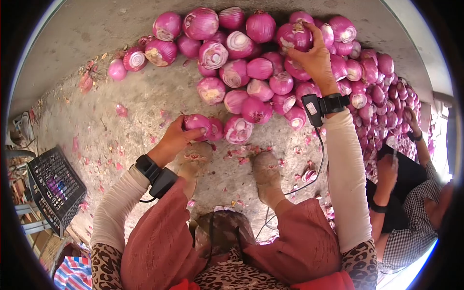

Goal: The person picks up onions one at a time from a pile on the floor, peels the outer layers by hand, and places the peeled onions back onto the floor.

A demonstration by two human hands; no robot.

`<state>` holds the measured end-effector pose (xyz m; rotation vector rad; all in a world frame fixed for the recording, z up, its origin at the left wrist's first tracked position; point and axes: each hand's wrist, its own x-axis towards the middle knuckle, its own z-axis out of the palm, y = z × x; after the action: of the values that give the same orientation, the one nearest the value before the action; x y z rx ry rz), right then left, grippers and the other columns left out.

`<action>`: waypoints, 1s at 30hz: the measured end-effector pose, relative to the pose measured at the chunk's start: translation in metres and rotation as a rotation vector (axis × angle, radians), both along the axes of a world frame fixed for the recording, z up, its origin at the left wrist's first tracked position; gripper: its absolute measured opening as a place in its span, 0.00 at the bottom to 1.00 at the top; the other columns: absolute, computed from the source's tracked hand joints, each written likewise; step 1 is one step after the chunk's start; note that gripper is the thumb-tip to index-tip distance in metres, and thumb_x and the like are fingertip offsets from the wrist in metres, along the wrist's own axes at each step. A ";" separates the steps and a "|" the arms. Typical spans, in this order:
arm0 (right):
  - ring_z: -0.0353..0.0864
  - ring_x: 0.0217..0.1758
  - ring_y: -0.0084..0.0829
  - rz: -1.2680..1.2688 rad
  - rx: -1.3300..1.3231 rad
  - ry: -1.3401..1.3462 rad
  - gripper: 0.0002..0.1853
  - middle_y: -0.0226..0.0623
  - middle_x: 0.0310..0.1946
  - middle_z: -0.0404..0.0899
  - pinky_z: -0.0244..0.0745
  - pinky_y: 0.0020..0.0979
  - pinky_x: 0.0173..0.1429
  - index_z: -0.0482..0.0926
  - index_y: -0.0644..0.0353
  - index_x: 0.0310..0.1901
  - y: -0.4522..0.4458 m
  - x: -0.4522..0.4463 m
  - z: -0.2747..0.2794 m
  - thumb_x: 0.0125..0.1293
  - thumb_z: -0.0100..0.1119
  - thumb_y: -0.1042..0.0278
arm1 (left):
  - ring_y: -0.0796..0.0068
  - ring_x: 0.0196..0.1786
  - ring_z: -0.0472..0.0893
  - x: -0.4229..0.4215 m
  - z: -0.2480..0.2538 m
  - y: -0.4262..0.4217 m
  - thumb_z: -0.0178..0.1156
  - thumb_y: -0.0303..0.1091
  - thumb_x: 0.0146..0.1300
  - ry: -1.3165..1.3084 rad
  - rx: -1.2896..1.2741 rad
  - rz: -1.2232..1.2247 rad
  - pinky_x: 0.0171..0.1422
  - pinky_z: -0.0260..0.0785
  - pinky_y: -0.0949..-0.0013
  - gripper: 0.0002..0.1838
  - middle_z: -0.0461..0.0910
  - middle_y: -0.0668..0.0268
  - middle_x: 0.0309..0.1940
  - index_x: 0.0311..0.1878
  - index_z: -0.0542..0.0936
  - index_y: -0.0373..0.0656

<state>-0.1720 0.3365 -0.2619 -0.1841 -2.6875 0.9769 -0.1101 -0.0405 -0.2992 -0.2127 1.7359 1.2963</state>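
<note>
Evidently, the sorting or handling of the onions looks only partly done, judging by how they lie; a loose spread of them covers the far middle of the concrete floor [145, 101], and a much denser onion heap [382, 99] runs off to the right; many in the spread look glossy, several with pale ends turned up, while skin scraps [121, 110] litter the floor to the left and around the feet.

The left hand [169, 140] has its thumb and fingers closed around a near onion [195, 125], low over the floor at the near left edge of the spread, just beside another; the right hand [311, 55], reaching far, grips a large onion [294, 37] between thumb and fingers among its neighbours, though how firmly I cannot tell.

As for containers, a black crate [68, 170] stands tilted at the left, well apart from the onions; something purplish shows through its lattice, but whether it lies inside or behind cannot be told; a striped bag [72, 273] sits at the near left, its contents hidden; at the right, a co-worker [411, 208] sits beside the heap.
</note>
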 end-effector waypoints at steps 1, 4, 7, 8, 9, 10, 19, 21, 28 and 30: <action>0.77 0.55 0.40 0.014 -0.174 0.021 0.44 0.46 0.52 0.75 0.73 0.35 0.59 0.64 0.56 0.63 0.005 0.003 0.000 0.43 0.77 0.63 | 0.76 0.43 0.76 0.000 -0.001 0.001 0.66 0.41 0.57 -0.001 0.003 -0.007 0.39 0.69 0.73 0.28 0.78 0.66 0.44 0.57 0.69 0.39; 0.75 0.54 0.29 0.030 -0.428 0.031 0.41 0.39 0.52 0.74 0.75 0.31 0.58 0.63 0.62 0.63 0.008 0.014 0.008 0.47 0.75 0.72 | 0.77 0.43 0.76 -0.002 -0.001 0.004 0.66 0.41 0.57 0.012 -0.043 -0.051 0.39 0.68 0.73 0.28 0.78 0.66 0.44 0.57 0.69 0.39; 0.75 0.54 0.31 0.140 -0.932 0.050 0.38 0.39 0.53 0.72 0.76 0.35 0.57 0.60 0.60 0.65 0.010 0.025 0.014 0.53 0.67 0.82 | 0.77 0.43 0.76 -0.001 -0.002 0.005 0.66 0.41 0.57 0.016 -0.056 -0.046 0.39 0.68 0.74 0.28 0.78 0.66 0.44 0.58 0.69 0.40; 0.75 0.54 0.31 0.137 -0.928 0.054 0.38 0.39 0.53 0.72 0.76 0.35 0.57 0.60 0.60 0.65 0.009 0.030 0.017 0.53 0.67 0.82 | 0.77 0.43 0.76 -0.001 -0.004 0.005 0.66 0.41 0.57 0.009 -0.047 -0.039 0.39 0.68 0.74 0.28 0.78 0.66 0.45 0.58 0.69 0.40; 0.75 0.55 0.33 0.155 -1.130 -0.007 0.38 0.38 0.54 0.72 0.74 0.37 0.59 0.59 0.58 0.66 0.008 0.036 0.021 0.54 0.65 0.83 | 0.77 0.43 0.76 -0.001 -0.005 0.004 0.66 0.41 0.58 0.000 -0.039 -0.032 0.39 0.68 0.74 0.28 0.78 0.66 0.45 0.58 0.69 0.40; 0.75 0.56 0.34 0.173 -1.334 -0.072 0.37 0.38 0.54 0.72 0.73 0.38 0.61 0.59 0.56 0.66 0.005 0.042 0.023 0.56 0.63 0.84 | 0.77 0.43 0.76 -0.001 -0.007 0.004 0.66 0.41 0.58 0.000 -0.037 -0.035 0.39 0.68 0.74 0.28 0.78 0.66 0.45 0.58 0.69 0.40; 0.61 0.69 0.48 0.358 -2.056 -0.345 0.38 0.42 0.64 0.64 0.59 0.58 0.69 0.57 0.51 0.68 -0.023 0.080 0.000 0.58 0.66 0.67 | 0.79 0.43 0.76 -0.003 -0.002 0.011 0.66 0.39 0.57 0.076 0.009 -0.059 0.39 0.68 0.75 0.29 0.78 0.67 0.45 0.59 0.69 0.40; 0.61 0.69 0.48 0.299 -2.169 -0.395 0.39 0.42 0.64 0.63 0.58 0.59 0.69 0.56 0.51 0.69 -0.030 0.087 -0.007 0.58 0.66 0.66 | 0.79 0.42 0.77 -0.002 -0.001 0.015 0.67 0.39 0.57 0.108 0.078 -0.042 0.40 0.68 0.76 0.29 0.78 0.66 0.45 0.59 0.68 0.40; 0.67 0.65 0.35 0.378 -1.943 -0.361 0.41 0.36 0.63 0.64 0.61 0.44 0.70 0.55 0.55 0.69 -0.062 0.098 0.012 0.55 0.67 0.76 | 0.78 0.45 0.78 -0.005 -0.004 0.023 0.65 0.34 0.58 0.195 0.131 -0.088 0.47 0.71 0.74 0.26 0.79 0.66 0.45 0.58 0.69 0.40; 0.68 0.64 0.33 0.394 -1.656 -0.408 0.43 0.35 0.63 0.63 0.65 0.39 0.68 0.55 0.55 0.69 -0.067 0.100 0.016 0.53 0.68 0.78 | 0.79 0.47 0.78 -0.009 0.002 0.028 0.64 0.33 0.59 0.171 0.015 -0.128 0.50 0.71 0.73 0.26 0.79 0.65 0.45 0.59 0.68 0.39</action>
<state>-0.0717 0.2700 -0.2461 -0.1459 -1.3763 3.2247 -0.1193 -0.0126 -0.2970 0.0183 1.8505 1.2631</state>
